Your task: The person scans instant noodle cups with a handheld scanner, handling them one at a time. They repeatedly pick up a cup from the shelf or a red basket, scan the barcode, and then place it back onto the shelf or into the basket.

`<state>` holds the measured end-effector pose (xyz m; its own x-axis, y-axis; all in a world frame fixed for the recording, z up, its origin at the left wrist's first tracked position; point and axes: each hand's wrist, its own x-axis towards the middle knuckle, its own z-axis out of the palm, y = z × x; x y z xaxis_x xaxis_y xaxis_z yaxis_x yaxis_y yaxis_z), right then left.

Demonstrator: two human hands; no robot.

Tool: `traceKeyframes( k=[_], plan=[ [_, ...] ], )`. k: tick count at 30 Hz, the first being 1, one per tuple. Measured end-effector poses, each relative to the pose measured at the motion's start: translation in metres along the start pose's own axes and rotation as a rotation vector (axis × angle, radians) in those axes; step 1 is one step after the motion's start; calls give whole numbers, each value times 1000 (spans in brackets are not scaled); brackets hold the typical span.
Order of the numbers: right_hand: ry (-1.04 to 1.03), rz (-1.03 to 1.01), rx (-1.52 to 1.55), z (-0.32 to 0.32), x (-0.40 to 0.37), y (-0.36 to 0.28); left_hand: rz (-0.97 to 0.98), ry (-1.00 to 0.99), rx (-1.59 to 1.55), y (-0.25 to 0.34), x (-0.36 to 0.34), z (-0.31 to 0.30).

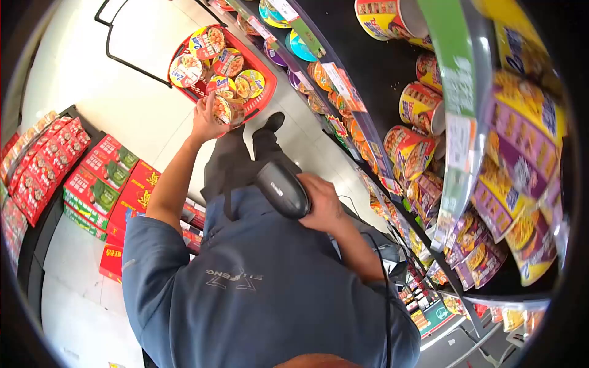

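Note:
My left hand [207, 119] is closed around an instant noodle cup [227, 110] at the near edge of a red shopping basket [267, 92]. Several more noodle cups [228, 62] with red, yellow and white lids lie in the basket. In front of my torso, my right hand [320, 201] grips a black handheld scanner [282, 189] with a small light logo on top. Part of its underside and my right fingertips are hidden.
Shelves of noodle cups [422, 109] and noodle packets [521, 178] rise on the right, behind price rails [457, 129]. Red gift boxes [132, 187] and red snack packets [52, 159] stand on the left. A black basket handle [110, 43] sticks out beyond the basket.

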<state>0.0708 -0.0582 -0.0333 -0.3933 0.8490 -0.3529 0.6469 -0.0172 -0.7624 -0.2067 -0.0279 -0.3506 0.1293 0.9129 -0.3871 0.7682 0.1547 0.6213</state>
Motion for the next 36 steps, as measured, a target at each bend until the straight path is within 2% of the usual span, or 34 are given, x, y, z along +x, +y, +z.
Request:
traceKeyframes(
  k=[1,3,5,7,8,9,11,13,16,23,25,31,36],
  plan=[
    [19,-37,-21,-1,-3,-1,6,7,7,0,-6,-10],
    [33,-58,-9,-5,-10,-7,45,-39,-238,7,-19,-31],
    [13,-108,-38,-8,-20,-9,85,-40,-263,19,-34,-48],
    [25,-128,-38,-10,-29,-9,72,-40,-475,30,-42,-63],
    [34,-168,-54,-11,-34,-9,-9,-137,-623,59,-50,-90],
    [47,-210,-70,-12,-39,-10,2,-138,-610,79,-57,-106],
    [100,-236,-59,-18,-46,-12,-66,-202,-875,109,-69,-128],
    [155,-256,-61,-23,-54,-9,-29,-193,-899,123,-74,-132],
    [245,-306,-64,-30,-69,1,83,-154,-1217,148,-83,-130],
    [357,-236,23,-38,-100,13,103,-142,-1342,207,-102,-146],
    [374,-241,50,-38,-105,14,131,-133,-1301,218,-104,-152],
    [400,-278,101,-37,-118,22,-14,-139,-1072,251,-120,-174],
    [411,-308,175,-45,-127,21,140,-116,-1017,256,-125,-177]
  ],
)
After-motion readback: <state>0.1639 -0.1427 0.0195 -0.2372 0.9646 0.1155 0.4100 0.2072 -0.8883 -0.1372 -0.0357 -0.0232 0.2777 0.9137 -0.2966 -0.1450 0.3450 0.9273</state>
